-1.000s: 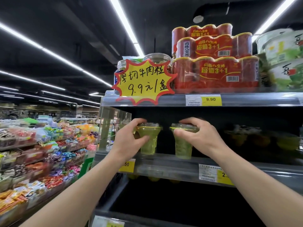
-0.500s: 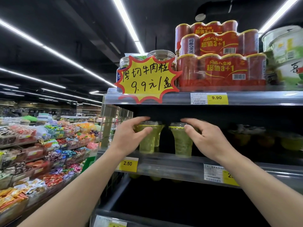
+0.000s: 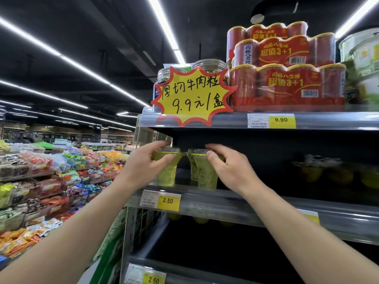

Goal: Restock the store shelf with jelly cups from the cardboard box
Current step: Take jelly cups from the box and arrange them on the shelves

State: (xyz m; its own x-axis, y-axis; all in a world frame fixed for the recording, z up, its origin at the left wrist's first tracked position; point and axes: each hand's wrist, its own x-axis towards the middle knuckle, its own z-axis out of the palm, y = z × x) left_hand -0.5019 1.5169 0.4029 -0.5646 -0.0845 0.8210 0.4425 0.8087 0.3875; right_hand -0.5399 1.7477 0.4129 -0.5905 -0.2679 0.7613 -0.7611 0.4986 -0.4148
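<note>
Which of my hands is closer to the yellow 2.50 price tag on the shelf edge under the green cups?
Left. Your left hand is just above and left of the 2.50 price tag, holding a green cup. Your right hand is farther right.

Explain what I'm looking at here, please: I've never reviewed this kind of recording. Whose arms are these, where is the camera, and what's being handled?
There is no machine: a person is working with bare hands, and the single wide-angle camera sits on their head, looking forward at a store shelf. The left hand grips one green jelly cup and the right hand grips a second green jelly cup. Both cups stand upright, side by side, at the left end of the middle shelf, above a 2.50 price tag. More cups sit further right in shadow. The shelf above carries red multipacks of cans and a yellow starburst sign. The cardboard box is not in view.
</note>
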